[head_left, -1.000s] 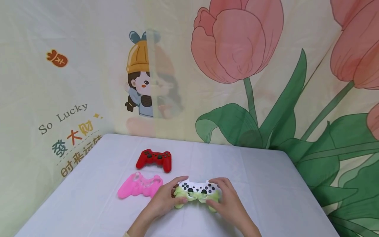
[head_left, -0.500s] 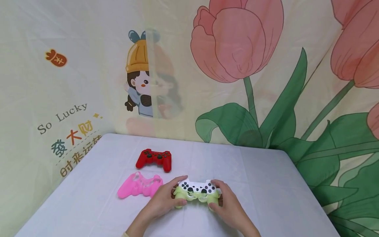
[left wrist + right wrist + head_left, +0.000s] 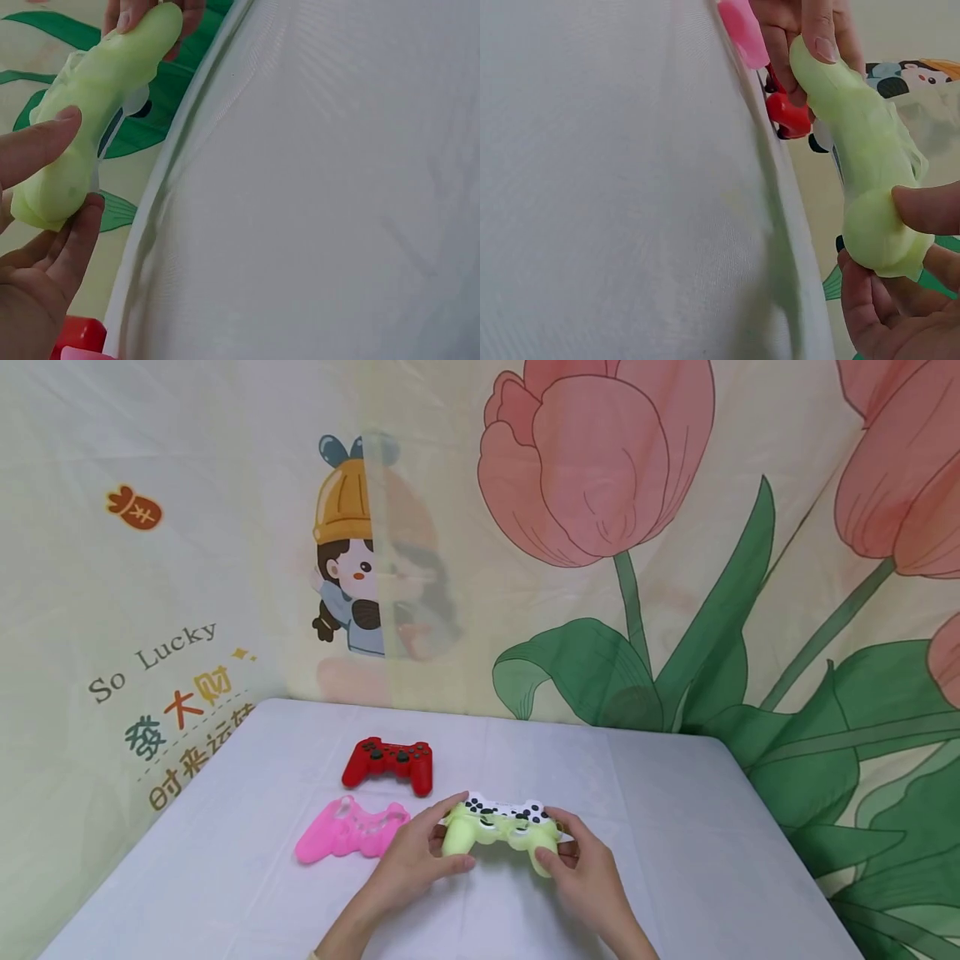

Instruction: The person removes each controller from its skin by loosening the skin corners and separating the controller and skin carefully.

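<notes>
In the head view, my left hand (image 3: pixel 408 860) and right hand (image 3: pixel 596 870) grip a white game controller (image 3: pixel 536 807) by its two ends. Over its handles and lower face sits a pale green soft cover (image 3: pixel 459 837); the white upper part with dark buttons shows above. Both thumbs press the cover from the near side, with fingers curled behind. Each wrist view shows the rounded green side of this cover, stretched between both hands. To the left lies a pink controller cover (image 3: pixel 348 835), partly behind my left hand. A red game controller (image 3: pixel 405 761) lies beyond it.
A white cloth covers the table (image 3: pixel 697 852). Its far edge meets a printed fabric backdrop (image 3: pixel 442 693) with large tulips, and more printed fabric (image 3: pixel 67 818) hangs along the left side.
Both hands have raised the controller slightly and tipped it, so its green handles face me more. The cover now hides more of the white face. The red controller and pink cover stay put.
</notes>
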{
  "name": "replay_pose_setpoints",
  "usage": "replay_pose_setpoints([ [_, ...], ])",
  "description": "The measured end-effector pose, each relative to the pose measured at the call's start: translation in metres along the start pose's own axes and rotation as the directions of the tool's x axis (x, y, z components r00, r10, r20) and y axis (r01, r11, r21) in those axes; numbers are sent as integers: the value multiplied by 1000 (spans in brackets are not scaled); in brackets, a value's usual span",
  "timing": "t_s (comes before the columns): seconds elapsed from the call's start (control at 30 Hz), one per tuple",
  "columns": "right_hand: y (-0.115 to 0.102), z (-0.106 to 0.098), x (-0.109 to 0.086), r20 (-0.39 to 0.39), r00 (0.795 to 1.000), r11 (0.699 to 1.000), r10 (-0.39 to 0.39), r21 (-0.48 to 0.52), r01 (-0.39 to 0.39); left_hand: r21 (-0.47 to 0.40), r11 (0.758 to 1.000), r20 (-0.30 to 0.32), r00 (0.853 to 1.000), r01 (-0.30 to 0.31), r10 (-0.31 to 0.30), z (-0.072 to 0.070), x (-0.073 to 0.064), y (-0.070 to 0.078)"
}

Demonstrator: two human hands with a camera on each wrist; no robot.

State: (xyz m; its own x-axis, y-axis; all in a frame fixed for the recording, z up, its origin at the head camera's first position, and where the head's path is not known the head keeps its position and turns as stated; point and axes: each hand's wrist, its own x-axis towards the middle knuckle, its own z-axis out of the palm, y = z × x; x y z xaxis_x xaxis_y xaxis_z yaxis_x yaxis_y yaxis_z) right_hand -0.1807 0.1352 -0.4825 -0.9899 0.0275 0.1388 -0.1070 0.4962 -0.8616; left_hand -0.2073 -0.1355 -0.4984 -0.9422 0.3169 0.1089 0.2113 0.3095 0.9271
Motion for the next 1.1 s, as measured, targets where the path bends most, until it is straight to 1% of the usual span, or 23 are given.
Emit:
replay_pose_setpoints([
  [0.07, 0, 0, 0, -19, 1000, 1000, 8, 27, -8, -15, 1000, 2, 1000, -3, 4, 0, 0, 0],
  [0.13, 0, -1, -1, -22, 1000, 999, 14, 44, -13, -22, 1000, 4, 1000, -12, 12, 1, 0, 0],
  [0.27, 4, -2, -1, 9, 1000, 999, 5, 45, -6, -4, 999, -16, 999, -46, 46, 1, 0, 0],
  [0.37, 6, -3, 0, 43, 999, 999, -27, 19, 26, -5, 998, -43, 997, -66, 65, 0, 1, 1],
  [0.43, 7, -4, 1, 49, 997, 998, -67, 11, 67, -19, 997, -61, 996, -68, 67, -1, 1, 1],
  [0.57, 7, -5, 2, 11, 992, 990, -129, 49, 129, -59, 996, -88, 995, -60, 55, -2, 0, 2],
  [0.7, 8, -5, 2, -38, 990, 984, -139, 103, 142, -60, 997, -108, 993, -57, 51, -1, 0, 2],
  [0.8, 8, -4, 1, -57, 990, 984, -127, 118, 133, -54, 997, -116, 992, -59, 52, -1, 1, 2],
  [0.9, 9, -4, 2, -57, 993, 987, -108, 115, 113, -56, 997, -118, 992, -59, 52, -1, 1, 2],
  [1.0, 9, -4, 3, -36, 997, 989, -71, 126, 75, -54, 997, -115, 992, -61, 54, -1, 1, 3],
  [1.1, 11, -4, 3, -2, 999, 985, -41, 169, 40, -38, 997, -106, 992, -65, 61, -1, 0, 3],
])
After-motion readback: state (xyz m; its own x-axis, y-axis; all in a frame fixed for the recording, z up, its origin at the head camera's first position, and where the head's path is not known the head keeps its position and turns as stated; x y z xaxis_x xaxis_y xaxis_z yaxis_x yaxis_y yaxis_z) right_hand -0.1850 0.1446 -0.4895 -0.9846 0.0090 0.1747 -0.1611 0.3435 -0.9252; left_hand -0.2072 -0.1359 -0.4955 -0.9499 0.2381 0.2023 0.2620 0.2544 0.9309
